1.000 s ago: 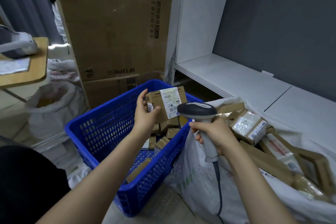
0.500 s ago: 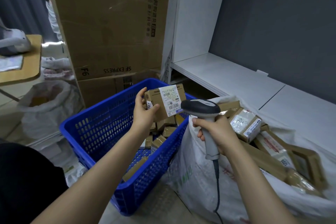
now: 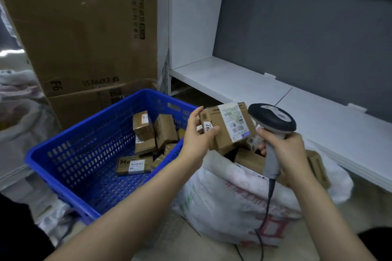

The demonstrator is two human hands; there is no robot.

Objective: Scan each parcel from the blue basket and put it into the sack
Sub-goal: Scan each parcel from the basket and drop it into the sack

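Whereas the parcel point(image 3: 228, 126) hung above the far corner of the blue basket point(image 3: 91, 154) half a second ago, it has now crossed the rim toward 3 o'clock and sits over the open mouth of the sack point(image 3: 229, 203). The scanner point(image 3: 272, 119) has closed in too, and its head now stands just beside the parcel at the parcel's 3 o'clock, close to the white label point(image 3: 233, 122). I judge that the scan is either under way or just finished; no beam or signal shows, so I cannot tell which. Either way the parcel is already placed for the drop, with brown boxes point(image 3: 248, 159) in the sack right beneath it.

On the left hand point(image 3: 196, 140), the fingers point(image 3: 211, 131) pinch the parcel by its 9 o'clock end. The thumb lies across the near face beside a small numbered sticker, and the others curl over the far top edge. The label side stays uncovered, tilted up toward the scanner. The right hand point(image 3: 286, 152) is wrapped tight round the scanner's grey handle, with the cable trailing down toward 6 o'clock.

Several loose parcels point(image 3: 146, 131) wait in the far end of the basket, at 9 o'clock from the held one, so the task has a good way to run.
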